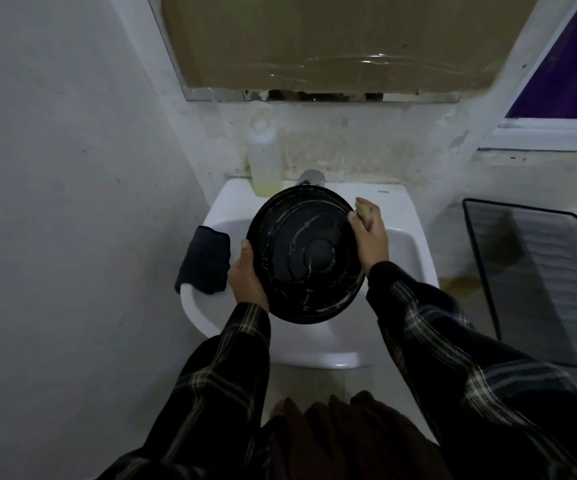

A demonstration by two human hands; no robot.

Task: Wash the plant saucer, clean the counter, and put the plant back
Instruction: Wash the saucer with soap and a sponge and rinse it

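Observation:
A round black plant saucer [306,254], streaked with pale soap, is held tilted over the white sink [411,258]. My left hand [247,278] grips its lower left rim. At the saucer's upper right edge, my right hand [370,237] is closed around a yellowish sponge [363,207], thumb resting on the rim. The plant is not in view.
A dark folded cloth [205,259] lies on the sink's left rim. A clear soap bottle [262,157] and the tap [311,177] stand behind the saucer. A dark mesh rack [539,282] sits on the counter at the right. A wall is close on the left.

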